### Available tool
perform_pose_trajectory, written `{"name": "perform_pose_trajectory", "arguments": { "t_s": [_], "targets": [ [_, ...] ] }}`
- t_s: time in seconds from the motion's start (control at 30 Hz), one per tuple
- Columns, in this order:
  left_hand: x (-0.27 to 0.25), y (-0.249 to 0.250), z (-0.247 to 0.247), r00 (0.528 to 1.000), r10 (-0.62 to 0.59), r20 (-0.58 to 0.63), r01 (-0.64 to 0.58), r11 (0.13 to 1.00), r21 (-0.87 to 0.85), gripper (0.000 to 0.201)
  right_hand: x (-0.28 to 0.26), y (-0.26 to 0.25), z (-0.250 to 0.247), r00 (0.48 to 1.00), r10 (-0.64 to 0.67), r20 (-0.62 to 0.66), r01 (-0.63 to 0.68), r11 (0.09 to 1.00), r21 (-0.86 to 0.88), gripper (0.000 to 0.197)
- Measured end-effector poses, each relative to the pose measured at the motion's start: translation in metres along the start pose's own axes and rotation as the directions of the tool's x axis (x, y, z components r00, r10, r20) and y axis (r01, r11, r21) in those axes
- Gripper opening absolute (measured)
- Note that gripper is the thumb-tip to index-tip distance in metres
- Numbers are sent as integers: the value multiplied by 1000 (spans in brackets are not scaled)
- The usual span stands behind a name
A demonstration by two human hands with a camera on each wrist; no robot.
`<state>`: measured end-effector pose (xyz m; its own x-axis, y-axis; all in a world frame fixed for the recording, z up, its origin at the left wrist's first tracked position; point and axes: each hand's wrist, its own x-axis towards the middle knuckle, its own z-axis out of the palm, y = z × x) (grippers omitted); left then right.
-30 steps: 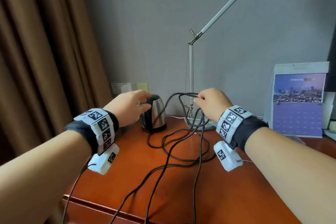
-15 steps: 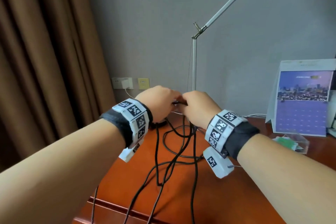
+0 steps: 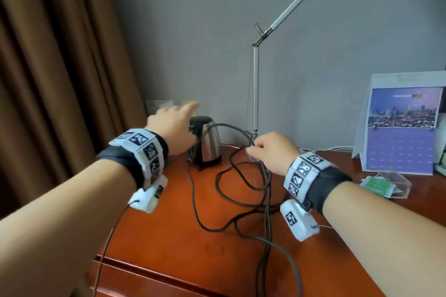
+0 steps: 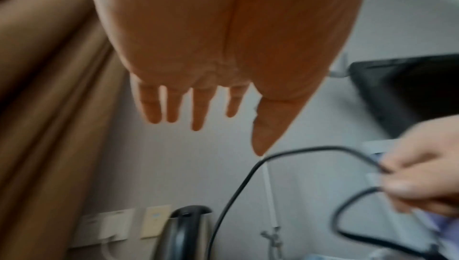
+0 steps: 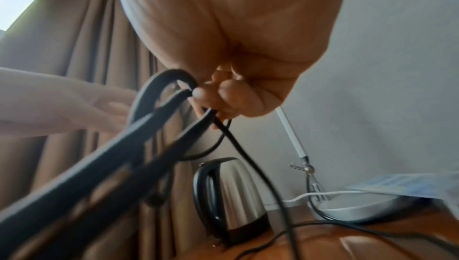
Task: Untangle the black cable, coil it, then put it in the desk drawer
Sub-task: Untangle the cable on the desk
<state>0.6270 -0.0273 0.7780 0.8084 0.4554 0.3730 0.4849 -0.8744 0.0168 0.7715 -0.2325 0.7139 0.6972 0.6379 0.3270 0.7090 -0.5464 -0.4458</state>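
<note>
several strands of the black cable [image 3: 243, 176] are pinched in the right hand [image 3: 272, 152]; loose loops trail toward the viewer over the table [image 3: 181, 243] and off its near edge. left hand [image 3: 173, 123] hovers empty, fingers spread, above the electric kettle [image 3: 205, 144], beside the raised arc.

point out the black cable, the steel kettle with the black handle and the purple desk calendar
black cable [image 3: 218, 179]: head view, on the loop lying on the desk
steel kettle with black handle [image 3: 210, 144]: head view, on its shiny body
purple desk calendar [image 3: 400, 152]: head view, on the purple date grid
</note>
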Motion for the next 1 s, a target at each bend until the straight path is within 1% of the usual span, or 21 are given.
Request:
{"name": "perform_pose_trajectory", "arguments": {
  "t_s": [0.03,0.07,0.13,0.23,0.3,0.37,0.43,0.47,0.53,0.57,0.63,0.67,0.7,0.73,0.8,0.83,0.87,0.9,0.93,0.97,1.0],
  "targets": [
    [-3,16,1,990,140,-5,-140,990,-7,82,1,-8,0,1000,-30,4,30,999,-12,40],
    [-5,31,3,964,267,18,-267,964,-6,79,3,-16,0,998,-59,16,59,998,-23,38],
    [-9,56,6,910,410,64,-411,912,-2,63,3,-29,2,994,-99,39,100,994,-34,31],
    [-6,62,10,884,460,85,-461,887,1,32,1,-34,-1,992,-127,28,127,992,-27,28],
    [-3,54,9,887,456,78,-457,890,-7,23,-2,-30,-4,992,-125,6,125,992,16,29],
    [-1,44,3,906,424,8,-423,904,-66,21,-3,-23,-4,993,-117,-21,118,992,36,33],
    [5,27,-6,934,313,-172,-343,921,-186,17,-4,-15,-2,994,-99,-46,101,993,55,37],
    [8,17,-13,937,201,-287,-281,919,-277,16,-5,-9,0,995,-83,-57,86,994,66,38],
    [14,-10,-26,895,-90,-438,-172,835,-523,18,-7,4,3,998,-34,-53,37,997,72,39],
    [17,-27,-31,853,-241,-463,-145,743,-653,18,-9,10,5,999,-14,-39,17,997,71,37],
    [22,-64,-36,774,-482,-410,-86,562,-823,19,-14,17,9,1000,-9,3,9,996,86,29],
    [23,-80,-34,749,-545,-378,-28,543,-839,21,-15,17,9,1000,-17,22,15,995,95,24],
    [25,-95,-29,737,-570,-363,35,569,-822,24,-15,14,9,999,-27,30,24,995,102,21],
    [23,-102,-24,761,-549,-346,125,647,-752,25,-14,9,8,999,-40,27,37,994,103,20],
    [20,-99,-7,868,-440,-228,290,824,-487,32,-9,-3,7,998,-65,2,64,993,102,20],
    [17,-91,0,908,-385,-163,312,884,-350,44,-8,-8,6,997,-76,-12,77,991,106,21],
    [11,-77,1,939,-319,-127,281,926,-251,57,-6,-14,5,996,-90,-19,91,990,108,20],
    [7,-63,2,970,-201,-134,170,963,-211,66,-5,-19,5,994,-105,-17,107,989,105,19],
    [3,-46,1,987,-39,-154,8,979,-201,71,-5,-23,5,993,-121,-9,121,988,99,19],
    [1,-28,1,975,137,-173,-170,966,-196,71,-5,-28,5,991,-134,0,134,987,91,19],
    [-3,-10,-1,943,289,-167,-316,934,-167,69,-5,-33,4,989,-146,3,145,986,84,19]
  ]
}}
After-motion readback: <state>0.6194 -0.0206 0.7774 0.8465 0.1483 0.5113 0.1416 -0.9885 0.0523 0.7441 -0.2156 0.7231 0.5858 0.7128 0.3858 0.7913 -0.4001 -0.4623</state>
